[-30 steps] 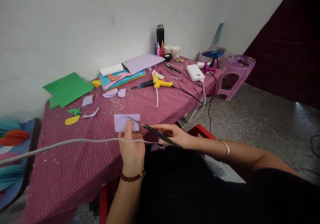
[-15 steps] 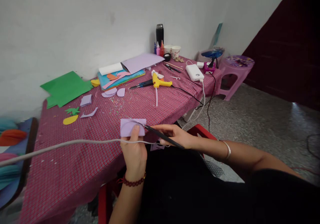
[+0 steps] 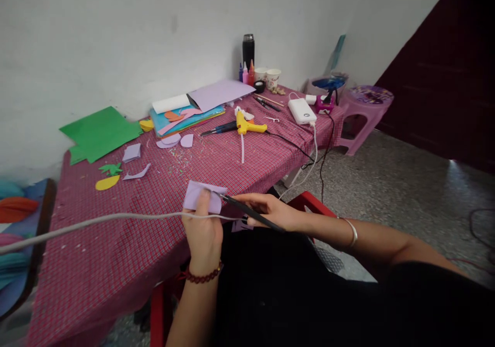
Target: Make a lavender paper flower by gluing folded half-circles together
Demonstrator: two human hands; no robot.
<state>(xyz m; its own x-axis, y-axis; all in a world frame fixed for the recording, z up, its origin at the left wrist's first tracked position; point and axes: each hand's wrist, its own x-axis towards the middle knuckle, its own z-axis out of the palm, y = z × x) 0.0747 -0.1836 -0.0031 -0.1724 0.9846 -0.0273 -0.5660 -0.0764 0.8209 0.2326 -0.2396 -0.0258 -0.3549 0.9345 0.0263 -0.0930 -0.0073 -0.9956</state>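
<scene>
My left hand (image 3: pixel 203 233) pinches a small lilac craft sheet (image 3: pixel 192 196), thumb on top, above the table's front edge. The sheet is slightly tilted, with its top right corner sticking out. In my right hand (image 3: pixel 273 211) is a pair of dark-handled scissors (image 3: pixel 251 213); their metal end meets the sheet's right side, close to my left thumb. The blades are partly hidden, so how far they are apart does not show. A grey cable (image 3: pixel 116 216) runs across the view in front of my left hand.
On the checked tablecloth (image 3: pixel 127 244) lie lilac cutouts (image 3: pixel 169 141), green sheets (image 3: pixel 102 135), a yellow cutout (image 3: pixel 107 183) and a yellow glue gun (image 3: pixel 247 125). A white power bank (image 3: pixel 301 111), paper cups (image 3: pixel 273 78) and a black flask (image 3: pixel 248 50) stand farther back. A pink stool (image 3: pixel 365 104) is at right.
My left hand has shifted slightly left and turned the lilac sheet, which now tilts with its right corner raised. The scissors stay almost in place at its right side.
</scene>
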